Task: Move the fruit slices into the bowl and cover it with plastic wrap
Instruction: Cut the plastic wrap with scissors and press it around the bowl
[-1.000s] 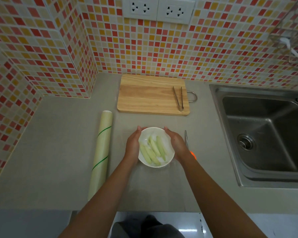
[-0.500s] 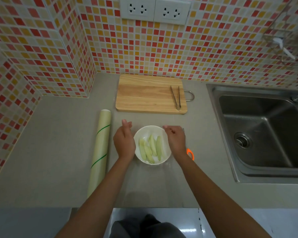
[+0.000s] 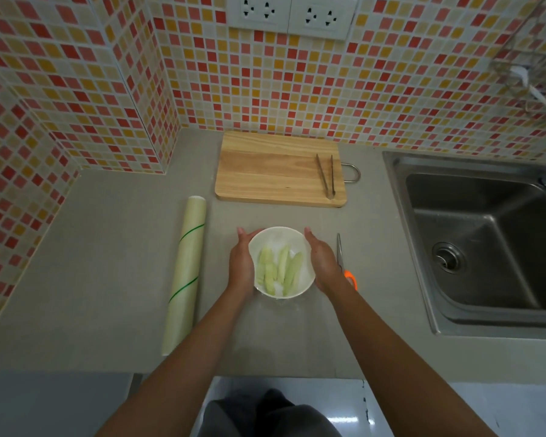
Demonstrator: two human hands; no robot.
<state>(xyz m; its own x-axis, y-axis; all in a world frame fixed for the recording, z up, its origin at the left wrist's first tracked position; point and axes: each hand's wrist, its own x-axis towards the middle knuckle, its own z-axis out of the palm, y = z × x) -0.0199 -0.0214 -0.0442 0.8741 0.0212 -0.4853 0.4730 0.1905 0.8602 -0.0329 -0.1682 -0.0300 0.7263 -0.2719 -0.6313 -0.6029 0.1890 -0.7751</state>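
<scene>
wrap-sealing step: left hand (image 3: 241, 269) and right hand (image 3: 322, 265) lay flat against sides of bowl (image 3: 281, 238), fruit slices (image 3: 278, 270) inside. next, judged: press film under rim.

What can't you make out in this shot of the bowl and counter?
Head view only:
- Scissors: the right hand hides part of the handles.
- Plastic wrap over the bowl: too clear to confirm where its edges lie.
- Sink: cut off by the right edge.
- Wall rack: blurred.
</scene>
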